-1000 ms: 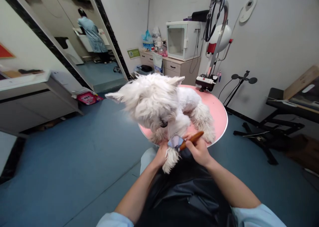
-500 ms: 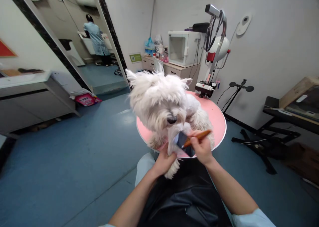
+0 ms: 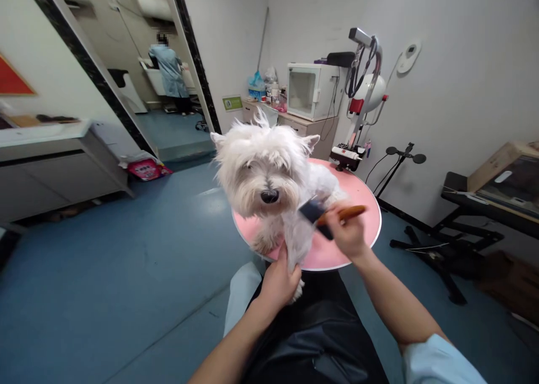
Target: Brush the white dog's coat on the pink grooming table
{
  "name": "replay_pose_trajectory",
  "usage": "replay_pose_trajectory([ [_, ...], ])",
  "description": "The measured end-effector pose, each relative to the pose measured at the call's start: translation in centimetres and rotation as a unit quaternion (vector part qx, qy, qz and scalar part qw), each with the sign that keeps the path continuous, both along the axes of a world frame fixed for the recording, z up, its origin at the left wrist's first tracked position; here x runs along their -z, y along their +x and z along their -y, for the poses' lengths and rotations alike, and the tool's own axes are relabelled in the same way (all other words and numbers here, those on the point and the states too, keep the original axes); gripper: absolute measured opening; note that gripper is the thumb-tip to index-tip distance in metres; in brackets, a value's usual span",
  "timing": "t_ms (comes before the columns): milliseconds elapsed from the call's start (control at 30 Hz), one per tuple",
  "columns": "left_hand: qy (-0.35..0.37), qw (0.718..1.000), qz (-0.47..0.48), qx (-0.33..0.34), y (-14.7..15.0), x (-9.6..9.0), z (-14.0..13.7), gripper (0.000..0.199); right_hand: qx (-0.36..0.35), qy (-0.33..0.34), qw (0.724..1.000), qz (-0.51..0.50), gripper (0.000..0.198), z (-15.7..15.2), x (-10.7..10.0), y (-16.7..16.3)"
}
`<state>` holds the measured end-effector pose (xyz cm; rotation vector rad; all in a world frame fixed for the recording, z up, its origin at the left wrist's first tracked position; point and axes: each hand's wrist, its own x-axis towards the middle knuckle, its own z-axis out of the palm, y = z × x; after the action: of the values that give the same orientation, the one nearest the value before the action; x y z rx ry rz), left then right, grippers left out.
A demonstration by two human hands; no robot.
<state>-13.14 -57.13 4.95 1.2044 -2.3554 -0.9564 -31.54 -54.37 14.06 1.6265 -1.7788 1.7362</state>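
Observation:
A shaggy white dog [image 3: 261,165] is on a round pink grooming table [image 3: 362,204], facing me. My left hand [image 3: 281,280] is closed around the lower part of one of its front legs, and the paw pokes out below my fingers over the table's edge. In my right hand [image 3: 347,232] is a slicker brush [image 3: 316,211] with an orange-brown handle and a dark, flat head. The brush head is beside the upper part of that leg, smeared by motion; whether it touches the fur I cannot tell.
Behind the table rises a metal grooming arm [image 3: 374,75] with a hanging loop. A white glass-fronted cabinet [image 3: 302,92] stands on drawers at the back. To the right is a black-framed stand [image 3: 455,199]. Through the doorway, another person [image 3: 168,72] faces away.
My right hand and the brush have moved up and slightly right. The dog's head has lifted and turned toward me. My left hand still grips the leg.

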Motion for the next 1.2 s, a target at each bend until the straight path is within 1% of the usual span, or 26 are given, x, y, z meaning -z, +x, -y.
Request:
replay_pose_trajectory([
  [33, -0.007, 1.0, 0.016, -0.002, 0.0, -0.1, -0.1, 0.075, -0.05, 0.055, 0.997, -0.025, 0.015, 0.1, -0.4, 0.2],
  [67, -0.017, 0.999, 0.028, -0.004, 0.1, -0.1, -0.2, 0.074, -0.071, 0.094, 0.992, -0.042, 0.016, 0.3, -0.8, 0.3],
  [100, -0.03, 0.999, 0.037, -0.006, 0.1, -0.1, -0.3, 0.073, -0.052, 0.097, 0.993, -0.047, 0.017, 0.4, -1.2, 0.3],
  [167, -0.06, 0.997, 0.051, -0.003, 0.1, 0.0, -0.7, 0.072, 0.035, 0.029, 0.998, -0.042, 0.017, 0.8, -2.0, 0.3],
  [200, -0.076, 0.996, 0.056, 0.004, 0.1, 0.0, -0.9, 0.071, 0.052, 0.01, 0.998, -0.044, 0.016, 0.9, -2.3, 0.3],
  [233, -0.094, 0.994, 0.06, 0.014, 0.2, 0.0, -1.1, 0.07, 0.037, 0.026, 0.997, -0.054, 0.015, 0.9, -2.6, 0.3],
  [300, -0.135, 0.988, 0.068, 0.04, 0.2, -0.1, -1.7, 0.065, -0.029, 0.122, 0.989, -0.083, 0.016, 1.0, -3.2, 0.5],
  [333, -0.153, 0.984, 0.078, 0.052, 0.3, -0.3, -2.0, 0.063, -0.034, 0.15, 0.984, -0.092, 0.018, 0.9, -3.4, 0.6],
  [367, -0.168, 0.98, 0.09, 0.061, 0.3, -0.5, -2.3, 0.06, -0.014, 0.148, 0.984, -0.095, 0.018, 0.8, -3.6, 0.8],
  [433, -0.187, 0.973, 0.117, 0.072, 0.4, -1.1, -2.8, 0.059, 0.027, 0.104, 0.99, -0.093, 0.018, 0.6, -4.0, 1.2],
  [467, -0.192, 0.97, 0.128, 0.078, 0.5, -1.4, -3.0, 0.059, 0.015, 0.103, 0.989, -0.101, 0.017, 0.4, -4.1, 1.5],
  [533, -0.198, 0.966, 0.14, 0.086, 0.4, -2.1, -3.3, 0.059, -0.041, 0.156, 0.978, -0.13, 0.016, 0.2, -4.1, 2.0],
  [567, -0.2, 0.965, 0.142, 0.089, 0.4, -2.3, -3.4, 0.059, -0.049, 0.178, 0.972, -0.143, 0.018, 0.1, -4.0, 2.2],
  [600, -0.201, 0.965, 0.143, 0.09, 0.3, -2.5, -3.4, 0.059, -0.03, 0.178, 0.972, -0.15, 0.02, 0.0, -3.8, 2.4],
  [667, -0.196, 0.965, 0.145, 0.092, 0.2, -2.8, -3.4, 0.059, 0.031, 0.124, 0.98, -0.15, 0.021, -0.1, -3.3, 2.7],
  [700, -0.192, 0.966, 0.146, 0.092, 0.1, -2.9, -3.3, 0.058, 0.034, 0.106, 0.982, -0.15, 0.021, -0.1, -3.1, 2.8],
  [800, -0.181, 0.968, 0.151, 0.088, 0.1, -3.0, -3.1, 0.056, -0.027, 0.156, 0.977, -0.145, 0.02, 0.3, -2.9, 2.4],
  [833, -0.182, 0.968, 0.15, 0.086, 0.2, -3.0, -3.0, 0.056, -0.02, 0.169, 0.977, -0.131, 0.021, 0.4, -3.1, 2.0],
  [867, -0.184, 0.968, 0.147, 0.086, 0.2, -3.0, -3.0, 0.058, 0.012, 0.159, 0.981, -0.111, 0.022, 0.6, -3.3, 1.7],
  [933, -0.187, 0.968, 0.141, 0.086, 0.3, -2.9, -2.8, 0.061, 0.091, 0.083, 0.99, -0.071, 0.023, 0.7, -3.7, 1.2],
  [967, -0.187, 0.969, 0.139, 0.087, 0.3, -2.8, -2.7, 0.061, 0.095, 0.057, 0.992, -0.064, 0.023, 0.7, -3.8, 1.1],
  [1000, -0.186, 0.969, 0.137, 0.087, 0.4, -2.8, -2.6, 0.06, 0.069, 0.058, 0.994, -0.067, 0.022, 0.7, -3.8, 1.2],
  [1067, -0.185, 0.97, 0.136, 0.084, 0.4, -2.6, -2.5, 0.06, -0.014, 0.124, 0.989, -0.084, 0.02, 0.7, -3.6, 1.2],
  [1100, -0.186, 0.97, 0.135, 0.082, 0.4, -2.6, -2.4, 0.059, -0.031, 0.152, 0.984, -0.088, 0.021, 0.8, -3.6, 1.2],
  [1133, -0.185, 0.97, 0.133, 0.081, 0.4, -2.5, -2.3, 0.059, -0.011, 0.149, 0.985, -0.085, 0.021, 0.9, -3.5, 1.2],
  [1200, -0.181, 0.971, 0.135, 0.081, 0.4, -2.5, -2.2, 0.059, 0.079, 0.063, 0.993, -0.06, 0.022, 1.1, -3.6, 0.9],
])
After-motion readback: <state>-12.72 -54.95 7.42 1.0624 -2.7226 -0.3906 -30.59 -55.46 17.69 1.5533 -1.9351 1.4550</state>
